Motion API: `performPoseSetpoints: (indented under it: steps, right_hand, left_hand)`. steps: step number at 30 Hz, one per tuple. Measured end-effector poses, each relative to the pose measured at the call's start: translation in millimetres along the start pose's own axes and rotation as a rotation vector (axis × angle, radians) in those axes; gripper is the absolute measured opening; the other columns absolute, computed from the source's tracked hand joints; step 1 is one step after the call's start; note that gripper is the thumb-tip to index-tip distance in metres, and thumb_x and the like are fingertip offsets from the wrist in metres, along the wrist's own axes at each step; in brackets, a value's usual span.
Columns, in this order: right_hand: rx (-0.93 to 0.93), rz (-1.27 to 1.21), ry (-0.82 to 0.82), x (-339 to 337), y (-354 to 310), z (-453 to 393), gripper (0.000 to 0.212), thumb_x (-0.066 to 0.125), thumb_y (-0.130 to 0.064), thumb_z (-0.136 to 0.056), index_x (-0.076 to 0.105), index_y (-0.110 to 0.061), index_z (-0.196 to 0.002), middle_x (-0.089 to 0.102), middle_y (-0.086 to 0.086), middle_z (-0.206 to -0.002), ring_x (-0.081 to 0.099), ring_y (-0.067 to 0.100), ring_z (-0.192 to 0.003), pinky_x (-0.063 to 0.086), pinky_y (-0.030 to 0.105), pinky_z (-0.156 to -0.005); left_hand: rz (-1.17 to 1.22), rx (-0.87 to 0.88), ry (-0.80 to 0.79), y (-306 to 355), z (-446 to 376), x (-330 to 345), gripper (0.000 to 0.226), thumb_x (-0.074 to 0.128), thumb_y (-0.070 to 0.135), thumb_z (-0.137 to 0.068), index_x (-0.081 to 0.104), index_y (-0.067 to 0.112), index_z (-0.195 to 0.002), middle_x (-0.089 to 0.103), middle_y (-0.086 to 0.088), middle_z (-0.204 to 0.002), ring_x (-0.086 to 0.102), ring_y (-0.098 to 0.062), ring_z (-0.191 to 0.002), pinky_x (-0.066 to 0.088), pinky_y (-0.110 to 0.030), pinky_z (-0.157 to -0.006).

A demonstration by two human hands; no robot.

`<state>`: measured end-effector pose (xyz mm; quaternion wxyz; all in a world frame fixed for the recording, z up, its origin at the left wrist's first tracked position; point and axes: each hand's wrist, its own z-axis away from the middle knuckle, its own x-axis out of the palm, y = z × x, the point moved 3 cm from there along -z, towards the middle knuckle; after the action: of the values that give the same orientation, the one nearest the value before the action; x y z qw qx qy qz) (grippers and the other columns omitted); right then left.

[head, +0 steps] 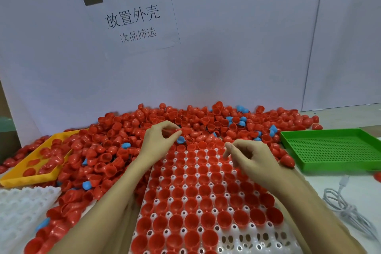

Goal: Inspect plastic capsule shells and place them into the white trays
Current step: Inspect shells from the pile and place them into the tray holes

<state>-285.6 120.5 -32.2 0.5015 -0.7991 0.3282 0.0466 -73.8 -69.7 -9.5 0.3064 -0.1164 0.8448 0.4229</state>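
A white tray [257, 241], nearly filled with red shells, lies before a red shell heap [127, 130]. At the heap's near edge, the left hand [158, 140] pinches a shell; the right hand [251, 158] hovers over the tray's far rows, fingers loosely curled.

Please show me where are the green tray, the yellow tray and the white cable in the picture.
green tray [334, 150], head view, on its perforated floor.
yellow tray [28, 179], head view, on its near rim.
white cable [348, 210], head view, on the bundled coil, on the table at right.
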Motion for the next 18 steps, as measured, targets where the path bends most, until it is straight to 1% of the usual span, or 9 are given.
performPoseSetpoints:
  steps: [2,3,4,6,8,10,13,15,18]
  right_hand:
    - [0.016,-0.013,0.007,1,-3,-1,0.021,0.062,-0.03,-0.105,0.075,-0.025,-0.09,0.068,-0.002,-0.065,0.061,0.008,-0.052,0.048,0.019,-0.056]
    - [0.034,-0.054,0.001,2,-5,0,0.012,0.063,-0.029,-0.104,0.075,-0.026,-0.099,0.07,-0.002,-0.07,0.066,0.011,-0.057,0.052,0.021,-0.058]
    - [0.054,-0.118,-0.021,4,-7,0,0.011,0.066,-0.029,-0.102,0.073,-0.028,-0.11,0.073,-0.002,-0.078,0.071,0.014,-0.064,0.054,0.022,-0.06]
    - [0.06,-0.229,-0.095,9,-14,1,0.035,0.07,-0.03,-0.099,0.063,-0.039,-0.132,0.075,-0.005,-0.103,0.077,0.017,-0.087,0.059,0.025,-0.065]
    - [0.027,-0.264,-0.179,12,-21,4,0.052,0.074,-0.032,-0.097,0.055,-0.046,-0.144,0.071,-0.009,-0.124,0.074,0.016,-0.109,0.064,0.03,-0.079]
    - [0.0,-0.256,-0.245,16,-26,6,0.049,0.076,-0.028,-0.097,0.06,-0.042,-0.141,0.072,-0.007,-0.127,0.072,0.016,-0.116,0.064,0.034,-0.087]
    - [-0.002,-0.266,-0.291,18,-29,8,0.029,0.076,-0.024,-0.097,0.075,-0.031,-0.125,0.077,-0.005,-0.122,0.075,0.017,-0.11,0.063,0.029,-0.085]
    - [-0.001,-0.287,-0.29,17,-32,9,0.025,0.076,-0.025,-0.096,0.077,-0.031,-0.12,0.077,-0.005,-0.12,0.075,0.017,-0.109,0.061,0.025,-0.086]
    - [0.007,-0.293,-0.289,17,-33,9,0.025,0.076,-0.027,-0.096,0.077,-0.031,-0.121,0.077,-0.005,-0.12,0.075,0.017,-0.111,0.061,0.026,-0.089]
  left_hand:
    - [0.205,0.021,-0.061,13,20,-6,0.014,0.079,0.024,-0.093,0.077,0.028,-0.106,0.077,0.014,-0.108,0.071,-0.005,-0.106,0.058,-0.029,-0.099]
    - [0.296,0.038,-0.092,20,33,-9,0.02,0.08,0.023,-0.092,0.075,0.03,-0.11,0.077,0.013,-0.113,0.071,-0.005,-0.11,0.057,-0.027,-0.1]
    - [0.372,0.052,-0.116,26,46,-11,0.025,0.081,0.023,-0.092,0.074,0.031,-0.114,0.076,0.012,-0.117,0.071,-0.007,-0.112,0.056,-0.025,-0.101]
    - [0.466,0.076,-0.152,36,70,-11,0.035,0.082,0.022,-0.091,0.07,0.032,-0.122,0.075,0.008,-0.122,0.071,-0.012,-0.116,0.053,-0.022,-0.102]
    - [0.503,0.121,-0.183,43,88,-8,0.041,0.083,0.022,-0.091,0.067,0.031,-0.127,0.074,0.005,-0.125,0.07,-0.018,-0.119,0.053,-0.023,-0.103]
    - [0.514,0.154,-0.187,44,100,-5,0.044,0.084,0.022,-0.09,0.066,0.032,-0.129,0.074,0.004,-0.126,0.069,-0.022,-0.121,0.053,-0.026,-0.103]
    - [0.518,0.167,-0.193,44,109,-5,0.045,0.085,0.024,-0.089,0.066,0.032,-0.13,0.073,0.003,-0.126,0.069,-0.023,-0.122,0.053,-0.03,-0.105]
    - [0.513,0.166,-0.191,44,111,-6,0.045,0.085,0.028,-0.088,0.066,0.033,-0.129,0.072,0.004,-0.127,0.068,-0.023,-0.123,0.053,-0.029,-0.104]
    - [0.557,0.146,-0.177,45,113,-8,0.047,0.087,0.029,-0.086,0.065,0.032,-0.127,0.073,0.0,-0.123,0.068,-0.025,-0.121,0.054,-0.028,-0.102]
